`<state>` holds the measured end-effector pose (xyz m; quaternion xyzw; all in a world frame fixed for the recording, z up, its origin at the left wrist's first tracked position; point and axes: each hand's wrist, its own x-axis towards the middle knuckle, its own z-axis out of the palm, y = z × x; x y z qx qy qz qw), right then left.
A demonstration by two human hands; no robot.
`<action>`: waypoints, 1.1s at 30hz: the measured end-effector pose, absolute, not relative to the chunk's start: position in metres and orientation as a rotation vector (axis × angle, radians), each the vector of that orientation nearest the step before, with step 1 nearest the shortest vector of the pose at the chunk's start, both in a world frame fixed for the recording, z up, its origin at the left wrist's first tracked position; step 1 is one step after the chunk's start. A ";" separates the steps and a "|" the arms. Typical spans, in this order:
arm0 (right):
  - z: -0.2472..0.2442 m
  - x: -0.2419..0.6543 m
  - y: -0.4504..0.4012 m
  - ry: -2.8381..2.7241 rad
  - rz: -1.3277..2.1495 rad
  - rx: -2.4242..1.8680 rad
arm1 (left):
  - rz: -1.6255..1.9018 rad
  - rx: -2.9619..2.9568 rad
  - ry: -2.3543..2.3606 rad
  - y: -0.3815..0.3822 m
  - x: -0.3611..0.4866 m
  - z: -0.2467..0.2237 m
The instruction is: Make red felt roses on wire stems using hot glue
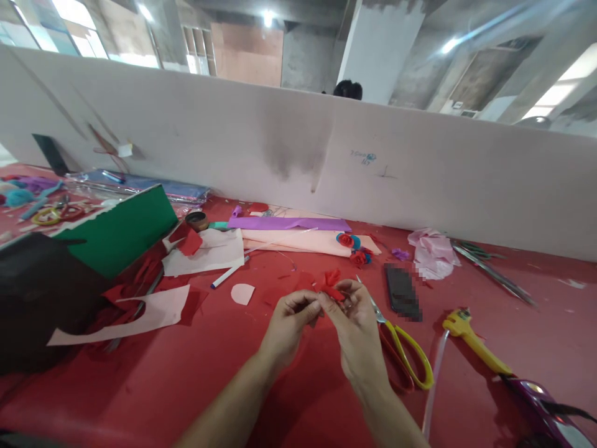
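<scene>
A small red paper flower (332, 287), its petals crinkled and standing up, is held between my two hands above the red table. My right hand (357, 320) is closed around its right side and base, thumb pressed inward. From the left, the fingers of my left hand (290, 320) pinch at the lower edge of the flower, fingertips meeting the right thumb; the exact spot they grip is partly hidden. Scissors (405, 351) with yellow and red handles lie just right of my right hand. Left of my hands, a pale pink paper cutout (242, 294) rests flat.
A yellow glue gun (480, 342) and a black phone (402, 291) lie to the right. Finished red-and-blue flowers (346, 240), purple paper (289, 224) and a white marker (230, 272) sit behind. Red scraps, a green board (125, 230) and a dark bag (41, 298) crowd the left.
</scene>
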<state>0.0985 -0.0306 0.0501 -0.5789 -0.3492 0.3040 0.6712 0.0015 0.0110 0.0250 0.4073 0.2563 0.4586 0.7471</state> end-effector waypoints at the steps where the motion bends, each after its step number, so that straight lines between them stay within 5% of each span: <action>1: 0.049 0.098 -0.030 -0.784 0.672 -1.306 | 1.002 0.899 0.557 0.011 0.002 0.025; 33: 0.024 0.117 -0.005 -0.644 0.887 -0.947 | 1.021 0.634 0.498 0.020 0.047 0.032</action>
